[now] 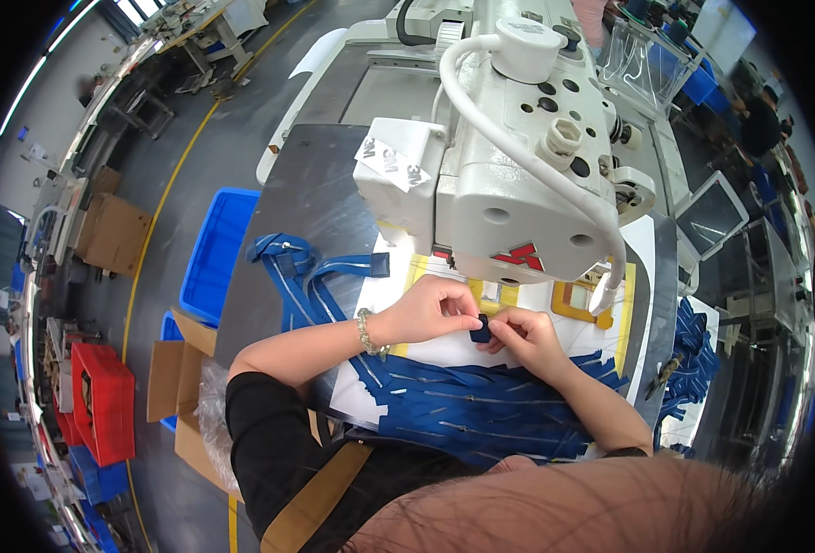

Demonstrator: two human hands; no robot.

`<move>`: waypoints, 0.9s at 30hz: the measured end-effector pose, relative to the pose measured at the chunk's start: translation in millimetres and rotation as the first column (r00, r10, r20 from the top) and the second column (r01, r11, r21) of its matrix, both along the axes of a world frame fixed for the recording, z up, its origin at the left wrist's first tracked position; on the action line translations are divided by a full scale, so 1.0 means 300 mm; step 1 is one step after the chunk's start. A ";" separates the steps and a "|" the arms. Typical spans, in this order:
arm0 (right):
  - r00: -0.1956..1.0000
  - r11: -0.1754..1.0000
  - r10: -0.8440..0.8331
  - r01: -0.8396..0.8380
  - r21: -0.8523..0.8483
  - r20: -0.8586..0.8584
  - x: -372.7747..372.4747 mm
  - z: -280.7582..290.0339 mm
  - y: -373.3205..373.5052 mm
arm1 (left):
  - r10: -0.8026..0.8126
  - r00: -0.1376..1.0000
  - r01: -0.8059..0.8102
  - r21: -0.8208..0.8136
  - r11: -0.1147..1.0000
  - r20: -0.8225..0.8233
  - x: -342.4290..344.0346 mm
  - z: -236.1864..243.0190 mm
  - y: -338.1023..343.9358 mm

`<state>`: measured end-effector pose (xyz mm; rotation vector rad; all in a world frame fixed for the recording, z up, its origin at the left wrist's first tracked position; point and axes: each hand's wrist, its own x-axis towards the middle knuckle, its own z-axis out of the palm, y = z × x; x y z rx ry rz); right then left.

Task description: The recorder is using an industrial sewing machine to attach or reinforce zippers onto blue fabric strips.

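My left hand (433,310), with a beaded bracelet (363,332) at the wrist, pinches the edge of a small dark blue fabric piece (480,329). From the other side my right hand (524,337) grips the same piece, its fingers closed. Both hands are just in front of the white sewing machine's head (518,203), over a white work surface edged with yellow tape. Many blue zipper strips (481,405) lie side by side between my forearms and my body. More blue zipper strips (283,267) lie in a loose loop left of my left arm.
A yellow-orange frame (581,301) sits under the machine at right. Another heap of blue strips (691,355) lies at the right edge. On the left are a blue bin (220,253), an open cardboard box (175,387) and a red crate (105,403). A screen (714,214) stands at right.
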<state>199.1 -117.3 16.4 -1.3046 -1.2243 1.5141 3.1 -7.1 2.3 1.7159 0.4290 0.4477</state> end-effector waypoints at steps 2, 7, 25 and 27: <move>0.998 1.000 -0.004 0.002 -0.031 -0.066 0.008 -0.012 0.002 | 0.015 1.000 -0.015 -0.029 0.999 -0.007 -0.002 0.019 0.000; 0.989 0.998 0.026 -0.034 -0.055 -0.146 0.013 -0.018 0.007 | 0.084 0.996 -0.085 -0.071 0.994 -0.015 -0.004 0.021 -0.003; 0.988 0.999 -0.029 0.025 -0.023 -0.152 -0.002 -0.018 0.010 | 0.162 0.987 -0.163 0.008 0.987 0.019 0.006 0.009 -0.005; 0.985 0.999 -0.045 0.046 0.003 -0.167 -0.005 -0.030 0.007 | 0.162 0.987 -0.162 0.045 0.986 0.023 0.008 0.017 -0.008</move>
